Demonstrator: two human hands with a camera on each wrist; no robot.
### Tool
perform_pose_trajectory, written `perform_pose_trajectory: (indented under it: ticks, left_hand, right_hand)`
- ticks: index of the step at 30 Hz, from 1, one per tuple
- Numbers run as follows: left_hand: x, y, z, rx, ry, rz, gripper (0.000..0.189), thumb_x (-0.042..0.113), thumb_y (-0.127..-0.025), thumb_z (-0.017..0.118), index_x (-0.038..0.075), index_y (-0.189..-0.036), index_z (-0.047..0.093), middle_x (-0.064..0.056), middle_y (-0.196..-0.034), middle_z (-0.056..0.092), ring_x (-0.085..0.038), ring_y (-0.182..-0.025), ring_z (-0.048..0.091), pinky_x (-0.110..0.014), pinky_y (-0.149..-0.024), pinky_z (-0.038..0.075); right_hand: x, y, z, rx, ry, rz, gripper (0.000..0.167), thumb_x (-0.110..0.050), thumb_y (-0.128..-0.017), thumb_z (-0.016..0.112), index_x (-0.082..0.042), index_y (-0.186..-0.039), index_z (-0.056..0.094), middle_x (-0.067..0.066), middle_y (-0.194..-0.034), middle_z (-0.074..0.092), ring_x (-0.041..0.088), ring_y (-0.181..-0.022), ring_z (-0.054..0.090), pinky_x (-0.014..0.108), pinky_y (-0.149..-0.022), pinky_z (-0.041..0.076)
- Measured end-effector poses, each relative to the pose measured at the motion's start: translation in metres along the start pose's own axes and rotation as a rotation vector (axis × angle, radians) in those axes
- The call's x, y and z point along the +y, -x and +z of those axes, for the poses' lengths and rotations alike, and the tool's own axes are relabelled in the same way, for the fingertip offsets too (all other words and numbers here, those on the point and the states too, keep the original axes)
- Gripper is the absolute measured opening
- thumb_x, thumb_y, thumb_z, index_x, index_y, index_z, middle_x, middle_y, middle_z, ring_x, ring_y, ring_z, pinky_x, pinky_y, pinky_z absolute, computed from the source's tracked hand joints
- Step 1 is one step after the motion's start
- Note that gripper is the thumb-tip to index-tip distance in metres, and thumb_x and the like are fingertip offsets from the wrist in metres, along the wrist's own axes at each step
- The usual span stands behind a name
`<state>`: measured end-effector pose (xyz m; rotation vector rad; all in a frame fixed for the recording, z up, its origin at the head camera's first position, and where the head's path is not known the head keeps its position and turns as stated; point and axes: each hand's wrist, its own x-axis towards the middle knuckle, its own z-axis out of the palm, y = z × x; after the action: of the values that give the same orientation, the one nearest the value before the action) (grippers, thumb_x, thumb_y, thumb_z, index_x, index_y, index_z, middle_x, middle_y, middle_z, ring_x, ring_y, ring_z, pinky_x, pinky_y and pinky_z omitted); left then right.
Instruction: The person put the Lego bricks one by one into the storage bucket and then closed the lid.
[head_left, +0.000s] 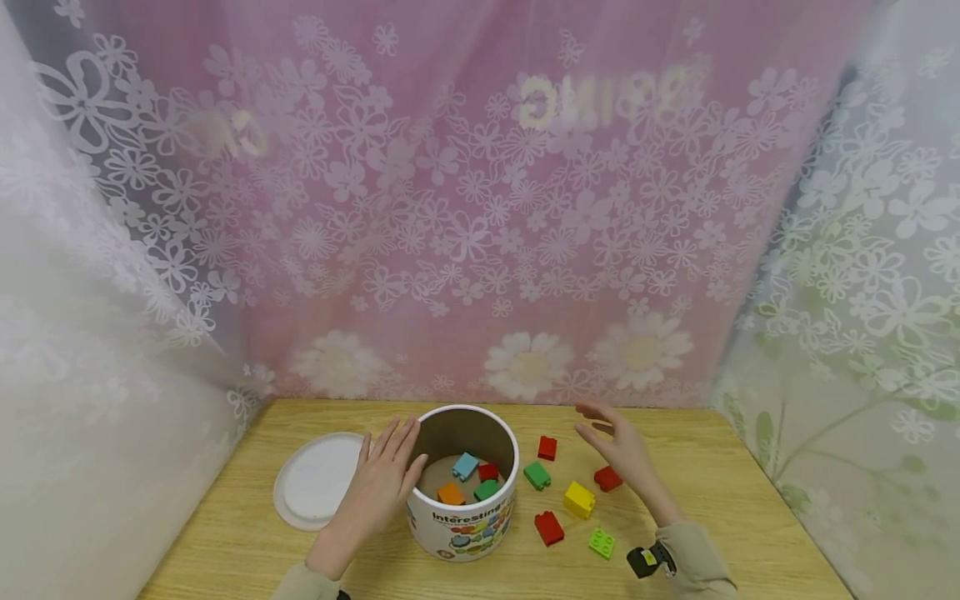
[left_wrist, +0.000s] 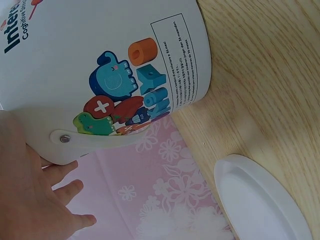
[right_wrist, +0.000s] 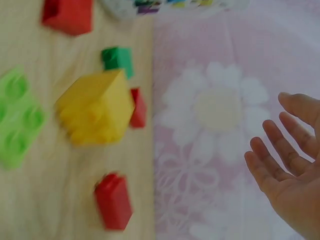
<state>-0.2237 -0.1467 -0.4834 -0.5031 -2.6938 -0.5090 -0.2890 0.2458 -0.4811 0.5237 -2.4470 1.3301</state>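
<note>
A white round bucket (head_left: 463,533) with printed pictures stands on the table; inside lie a light blue block (head_left: 466,467), an orange block (head_left: 451,493), a red one and a green one. My left hand (head_left: 381,479) rests against the bucket's left rim with its fingers straight. In the left wrist view, those fingers (left_wrist: 65,192) spread beside the bucket's side. Over the table to the right hovers my right hand (head_left: 622,446), fingers loosely bent and holding nothing. Nearest below it is a red block (head_left: 608,478). A yellow block (head_left: 579,500) lies a little to its left.
A white round lid (head_left: 318,482) lies left of the bucket. Right of the bucket are a green block (head_left: 537,476), a far red block (head_left: 547,448), a near red block (head_left: 550,528) and a lime block (head_left: 602,543). A pink flowered curtain (head_left: 480,250) hangs behind the table.
</note>
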Motion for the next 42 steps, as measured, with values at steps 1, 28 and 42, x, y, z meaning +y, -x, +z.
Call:
perform_pose_trajectory:
  ticks: [1, 28, 42]
  left_hand:
    - [0.000, 0.000, 0.000, -0.002, 0.000, -0.001, 0.059, 0.037, -0.107, 0.049, 0.005, -0.156, 0.040, -0.011, -0.161, 0.038, -0.034, -0.152, 0.027, -0.066, -0.120, 0.014]
    - [-0.001, 0.000, 0.001, 0.004, 0.002, 0.001, 0.058, 0.035, -0.107, 0.050, 0.005, -0.156, 0.040, -0.009, -0.162, 0.036, -0.034, -0.151, 0.028, -0.067, -0.119, 0.016]
    - [-0.001, 0.000, 0.000, -0.010, -0.004, 0.001, 0.060, 0.040, -0.109, 0.044, 0.005, -0.156, 0.039, -0.009, -0.162, 0.035, -0.033, -0.152, 0.027, -0.066, -0.120, 0.016]
  right_hand:
    - [0.004, 0.003, -0.002, 0.003, 0.013, 0.008, 0.042, -0.013, -0.097, 0.070, -0.003, -0.137, 0.061, 0.019, -0.132, 0.064, 0.040, -0.120, 0.059, 0.059, -0.100, 0.048]
    - [0.074, 0.038, -0.025, -0.399, 0.207, 0.162, 0.052, 0.002, -0.079, 0.083, -0.001, -0.129, 0.067, 0.022, -0.128, 0.065, 0.046, -0.119, 0.059, 0.060, -0.097, 0.051]
    - [0.075, 0.039, -0.018, -0.311, 0.293, 0.159, 0.033, -0.006, -0.081, 0.084, -0.003, -0.113, 0.073, 0.008, -0.103, 0.068, 0.027, -0.094, 0.066, 0.045, -0.083, 0.058]
